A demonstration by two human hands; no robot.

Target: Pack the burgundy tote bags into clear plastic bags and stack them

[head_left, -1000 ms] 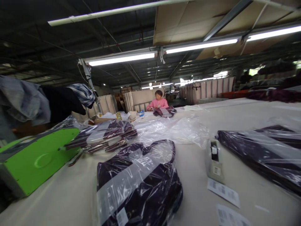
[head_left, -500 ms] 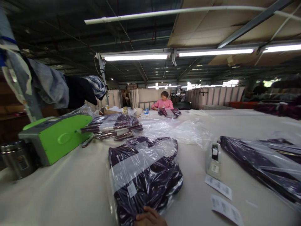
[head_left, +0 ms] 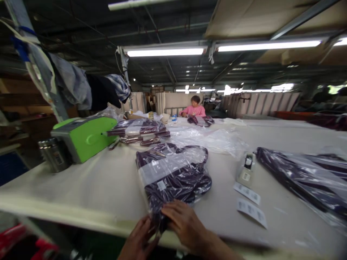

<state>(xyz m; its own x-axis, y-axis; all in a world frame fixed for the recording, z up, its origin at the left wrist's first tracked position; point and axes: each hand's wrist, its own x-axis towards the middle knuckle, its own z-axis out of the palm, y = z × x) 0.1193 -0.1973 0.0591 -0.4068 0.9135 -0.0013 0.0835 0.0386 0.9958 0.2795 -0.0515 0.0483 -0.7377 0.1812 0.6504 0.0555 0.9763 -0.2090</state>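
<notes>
A dark purple garment (head_left: pixel 179 186) with a pale band, folded inside a clear plastic bag, lies in front of me and reaches the table's near edge. A small white label (head_left: pixel 161 185) shows on it. At the bag's near left corner my left hand (head_left: pixel 139 236) is closed on the bunched plastic and cloth. My right hand (head_left: pixel 184 220) grips the near end from above, its fingers curled over the bag. The undersides of both grips are hidden. To the right, a tape dispenser (head_left: pixel 246 169) stands beside two printed label sheets (head_left: pixel 252 213).
A green machine (head_left: pixel 93 139) and a steel flask (head_left: pixel 52 155) stand at the left. Behind my bag lie stacked bagged garments (head_left: pixel 139 128) and loose clear plastic (head_left: pixel 208 139). More bagged garments (head_left: pixel 292 177) lie at right. A person in pink (head_left: pixel 196 110) works across the table.
My left hand has come into view and holds the bag's near corner. More of my right hand shows on the bag. The view has tilted down, revealing the table's front edge.
</notes>
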